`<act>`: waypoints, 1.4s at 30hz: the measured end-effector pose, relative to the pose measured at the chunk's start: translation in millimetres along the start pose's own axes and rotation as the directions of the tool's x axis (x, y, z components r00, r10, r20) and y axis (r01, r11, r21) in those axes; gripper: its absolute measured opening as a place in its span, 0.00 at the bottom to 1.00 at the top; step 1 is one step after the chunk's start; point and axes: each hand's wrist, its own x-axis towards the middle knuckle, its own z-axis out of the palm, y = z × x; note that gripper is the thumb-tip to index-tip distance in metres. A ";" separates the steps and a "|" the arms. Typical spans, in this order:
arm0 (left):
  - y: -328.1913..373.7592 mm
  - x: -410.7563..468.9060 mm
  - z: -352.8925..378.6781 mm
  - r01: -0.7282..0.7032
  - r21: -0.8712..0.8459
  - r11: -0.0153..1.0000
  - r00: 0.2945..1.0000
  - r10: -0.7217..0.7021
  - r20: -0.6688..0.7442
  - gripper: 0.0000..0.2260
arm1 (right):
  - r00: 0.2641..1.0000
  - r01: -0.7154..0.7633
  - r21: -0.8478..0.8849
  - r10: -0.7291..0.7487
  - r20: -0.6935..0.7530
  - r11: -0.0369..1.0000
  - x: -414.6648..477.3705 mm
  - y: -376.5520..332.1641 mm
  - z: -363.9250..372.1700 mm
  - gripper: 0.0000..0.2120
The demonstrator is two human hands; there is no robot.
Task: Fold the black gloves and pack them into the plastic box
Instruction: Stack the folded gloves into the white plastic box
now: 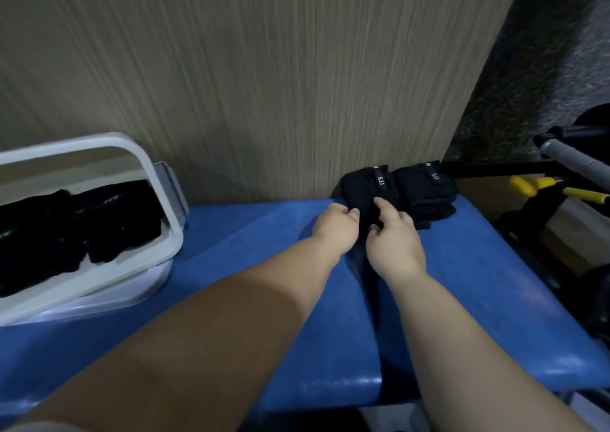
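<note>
Pinching black glove (363, 189) on blue bench (257, 233) with right hand (394, 238), left hand (335, 222) seemingly gripping its edge, wood-grain wall (264, 84) behind.

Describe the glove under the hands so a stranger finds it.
On the blue bench, by the wooden wall, lie two black gloves. It is the left glove, touched by the left hand and right hand; the right glove lies alone.

wood-grain wall (231, 68), blue padded bench (478, 299)
</note>
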 end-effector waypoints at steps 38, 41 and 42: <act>-89.5 -96.7 -193.9 0.090 -0.658 0.748 0.996 -0.068 0.059 0.07 | 0.588 -0.695 0.469 0.056 0.807 0.545 -71.3 -108.1 63.3 0.17; -106.6 -102.5 -212.3 0.097 -0.702 0.706 0.995 -0.067 0.071 0.07 | 0.553 -0.703 0.451 0.023 0.833 0.550 -84.2 -119.7 75.7 0.21; -110.7 -103.4 -218.4 0.096 -0.707 0.701 0.995 -0.072 0.063 0.07 | 0.549 -0.699 0.450 0.013 0.836 0.556 -87.8 -122.8 80.3 0.23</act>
